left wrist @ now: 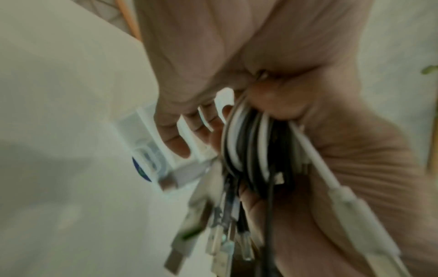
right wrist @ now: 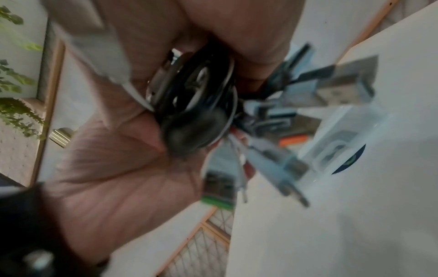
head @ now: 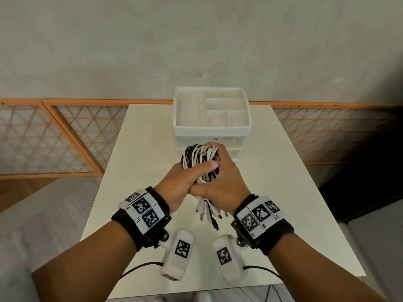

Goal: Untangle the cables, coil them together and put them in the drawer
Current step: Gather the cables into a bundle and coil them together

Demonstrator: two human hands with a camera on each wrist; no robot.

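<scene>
A coiled bundle of black and white cables (head: 199, 159) is held above the table, in front of the drawer unit. My left hand (head: 185, 179) grips the coil from the left, thumb laid across it. My right hand (head: 222, 177) wraps round it from the right. Several plug ends (head: 210, 214) hang loose below the hands. The left wrist view shows the coil (left wrist: 255, 150) in the hand with dangling connectors (left wrist: 213, 234). The right wrist view shows the same coil (right wrist: 194, 105), blurred. The white drawer unit (head: 211, 127) stands at the table's far end with its drawers closed.
The white table (head: 135, 171) carries only the drawer unit, whose open top tray (head: 181, 110) has several empty compartments. Orange lattice panels (head: 54, 138) line the wall behind. Thin black wrist-camera leads (head: 139, 268) trail off the near edge.
</scene>
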